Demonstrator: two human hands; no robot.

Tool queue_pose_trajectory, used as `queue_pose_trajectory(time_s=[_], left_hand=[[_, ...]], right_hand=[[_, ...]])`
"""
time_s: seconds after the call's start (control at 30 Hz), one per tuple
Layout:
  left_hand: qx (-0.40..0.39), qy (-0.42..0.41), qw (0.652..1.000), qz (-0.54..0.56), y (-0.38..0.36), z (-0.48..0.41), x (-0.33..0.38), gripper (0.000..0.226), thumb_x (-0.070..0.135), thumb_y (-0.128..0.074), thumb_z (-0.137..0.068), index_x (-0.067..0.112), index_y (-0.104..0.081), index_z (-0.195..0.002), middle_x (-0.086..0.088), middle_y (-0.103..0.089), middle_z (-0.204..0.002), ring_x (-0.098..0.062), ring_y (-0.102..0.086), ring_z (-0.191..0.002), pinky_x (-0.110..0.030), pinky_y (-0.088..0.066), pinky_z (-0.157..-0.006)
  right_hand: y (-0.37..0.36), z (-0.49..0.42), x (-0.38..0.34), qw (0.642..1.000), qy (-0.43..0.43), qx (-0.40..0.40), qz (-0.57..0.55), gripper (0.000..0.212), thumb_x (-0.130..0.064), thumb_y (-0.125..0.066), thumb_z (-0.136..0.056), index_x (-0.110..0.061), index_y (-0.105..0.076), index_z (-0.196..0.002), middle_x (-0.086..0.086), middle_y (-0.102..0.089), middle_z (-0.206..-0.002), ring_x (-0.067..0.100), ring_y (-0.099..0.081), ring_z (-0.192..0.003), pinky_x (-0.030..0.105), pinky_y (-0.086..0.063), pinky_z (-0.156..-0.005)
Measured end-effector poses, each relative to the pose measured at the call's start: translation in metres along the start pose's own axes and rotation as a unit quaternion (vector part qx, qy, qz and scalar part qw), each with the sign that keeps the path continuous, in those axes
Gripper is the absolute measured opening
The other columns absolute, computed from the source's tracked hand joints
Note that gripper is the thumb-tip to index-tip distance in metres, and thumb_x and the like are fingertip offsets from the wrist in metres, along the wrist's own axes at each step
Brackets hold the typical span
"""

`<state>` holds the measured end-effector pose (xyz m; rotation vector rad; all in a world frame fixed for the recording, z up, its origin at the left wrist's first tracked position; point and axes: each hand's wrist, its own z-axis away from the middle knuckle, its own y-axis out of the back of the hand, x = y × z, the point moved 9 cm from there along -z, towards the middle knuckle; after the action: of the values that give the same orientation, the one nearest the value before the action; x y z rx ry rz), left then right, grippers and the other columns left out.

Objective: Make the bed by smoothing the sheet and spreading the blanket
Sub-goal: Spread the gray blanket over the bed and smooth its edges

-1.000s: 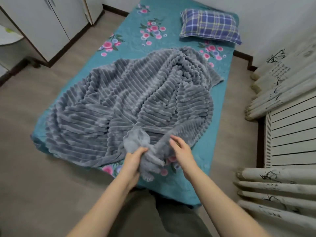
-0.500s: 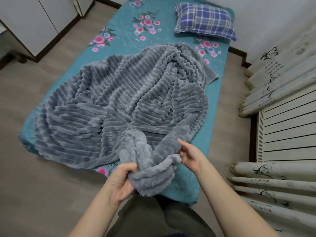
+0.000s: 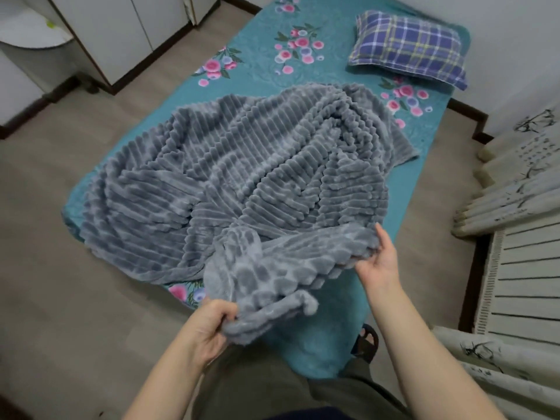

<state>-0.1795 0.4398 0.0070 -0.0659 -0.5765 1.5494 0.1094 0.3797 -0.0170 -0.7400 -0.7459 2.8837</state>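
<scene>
A grey ribbed fleece blanket (image 3: 242, 177) lies rumpled over the middle of the bed, on a teal flowered sheet (image 3: 257, 77). Its near edge is lifted off the mattress at the foot of the bed. My left hand (image 3: 209, 325) is shut on a bunched part of that edge at the lower centre. My right hand (image 3: 378, 259) grips the same edge further right, fingers under the fabric and thumb on top. The blanket edge stretches between both hands. A blue plaid pillow (image 3: 409, 47) rests at the far right head of the bed.
White cabinets (image 3: 121, 31) stand along the left wall beyond bare wood floor (image 3: 60, 283). Rolled paper scrolls (image 3: 509, 189) and a slatted white panel (image 3: 527, 277) lie on the right. A sandalled foot (image 3: 366, 341) shows by the bed's near corner.
My hands have moved apart along the blanket's near edge. The right hand went rightward and took hold of the fabric; the bunched corner has opened into a stretched edge.
</scene>
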Motion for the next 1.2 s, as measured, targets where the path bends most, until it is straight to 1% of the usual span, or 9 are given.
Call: queue_pose_trajectory(time_s=[0.1,0.2,0.3,0.43,0.6,0.77,0.87,0.97,1.2], left_hand=[[0.061,0.040,0.995,0.060,0.019,-0.001,-0.043,0.045,-0.018,-0.027,-0.072,-0.011,-0.063,-0.098,-0.029,-0.071,-0.086,-0.039,-0.071,-0.067,-0.043,-0.057,-0.048],[0.135,0.008,0.976,0.170,0.040,0.003,-0.096,0.047,-0.010,-0.029,-0.071,-0.007,-0.072,-0.088,-0.031,-0.070,-0.085,-0.043,-0.070,-0.068,-0.050,-0.056,-0.047],[0.277,-0.090,0.936,0.198,0.070,0.020,-0.155,0.047,-0.007,-0.032,-0.083,0.001,-0.059,-0.121,-0.029,-0.064,-0.112,-0.037,-0.066,-0.091,-0.041,-0.060,-0.057],[0.494,-0.117,0.861,-0.040,0.054,0.048,-0.213,0.059,0.003,-0.058,-0.087,0.007,-0.039,-0.143,-0.020,-0.037,-0.147,-0.035,-0.045,-0.127,-0.048,-0.045,-0.101],[0.234,-0.327,0.849,-0.342,-0.110,0.016,-0.193,0.087,0.023,-0.086,-0.066,0.013,-0.043,-0.141,-0.002,-0.036,-0.140,-0.014,-0.035,-0.132,-0.032,-0.031,-0.112],[0.370,-0.386,0.752,-0.385,-0.111,0.038,-0.167,0.023,-0.002,-0.055,-0.080,0.012,-0.066,-0.096,-0.007,-0.070,-0.093,-0.025,-0.065,-0.088,-0.033,-0.043,-0.068],[0.274,-0.419,0.807,-0.312,-0.109,0.056,-0.164,0.041,-0.006,-0.050,-0.082,0.028,-0.068,-0.096,0.014,-0.069,-0.080,-0.003,-0.061,-0.072,-0.026,-0.047,-0.065],[0.172,-0.441,0.871,-0.135,-0.107,0.087,-0.158,0.050,-0.008,-0.049,-0.074,0.023,-0.067,-0.109,0.016,-0.070,-0.075,-0.013,-0.052,-0.068,-0.016,-0.042,-0.056],[0.060,-0.461,0.862,-0.202,-0.158,0.135,-0.136,0.024,0.012,-0.051,-0.074,0.000,-0.064,-0.091,-0.011,-0.057,-0.079,-0.012,-0.050,-0.072,-0.017,-0.041,-0.063]], right_hand=[[0.013,-0.021,-0.035,0.998,-0.021,-0.039,0.035,0.044,-0.021,-0.061,-0.091,-0.014,-0.053,-0.134,0.013,-0.064,-0.124,0.030,-0.063,-0.113,0.048,-0.047,-0.101],[0.026,-0.028,-0.055,0.967,-0.033,-0.090,0.235,0.037,-0.007,-0.061,-0.089,-0.021,-0.059,-0.123,0.004,-0.072,-0.103,0.022,-0.069,-0.090,0.034,-0.058,-0.075],[0.047,-0.017,-0.070,0.848,0.009,-0.142,0.511,0.024,-0.006,-0.068,-0.082,-0.021,-0.073,-0.100,0.001,-0.072,-0.097,0.019,-0.065,-0.092,0.021,-0.050,-0.067],[0.051,0.025,-0.063,0.693,0.013,-0.298,0.656,0.054,0.019,-0.046,-0.076,-0.021,-0.069,-0.102,0.008,-0.065,-0.120,0.027,-0.060,-0.105,0.015,-0.044,-0.066],[0.055,0.113,-0.003,0.463,0.019,-0.490,0.739,0.072,0.017,-0.036,-0.065,-0.023,-0.064,-0.118,0.013,-0.068,-0.113,0.023,-0.063,-0.104,0.013,-0.045,-0.067],[0.038,0.119,-0.010,0.355,0.282,-0.413,0.790,0.053,-0.009,-0.055,-0.076,-0.035,-0.057,-0.123,0.005,-0.065,-0.104,0.026,-0.056,-0.101,0.031,-0.044,-0.084],[0.046,0.082,-0.015,0.197,0.322,-0.328,0.866,0.047,-0.035,-0.065,-0.082,-0.036,-0.049,-0.126,0.003,-0.048,-0.117,0.027,-0.041,-0.115,0.041,-0.041,-0.088],[0.065,0.045,-0.020,0.081,0.275,-0.311,0.906,0.055,-0.049,-0.069,-0.079,-0.030,-0.048,-0.126,0.008,-0.030,-0.133,0.031,-0.030,-0.125,0.044,-0.039,-0.097],[0.030,0.032,-0.052,0.305,0.367,-0.235,0.847,0.063,-0.027,-0.073,-0.079,-0.007,-0.039,-0.127,0.018,-0.029,-0.141,0.037,-0.031,-0.130,0.043,-0.041,-0.096]])
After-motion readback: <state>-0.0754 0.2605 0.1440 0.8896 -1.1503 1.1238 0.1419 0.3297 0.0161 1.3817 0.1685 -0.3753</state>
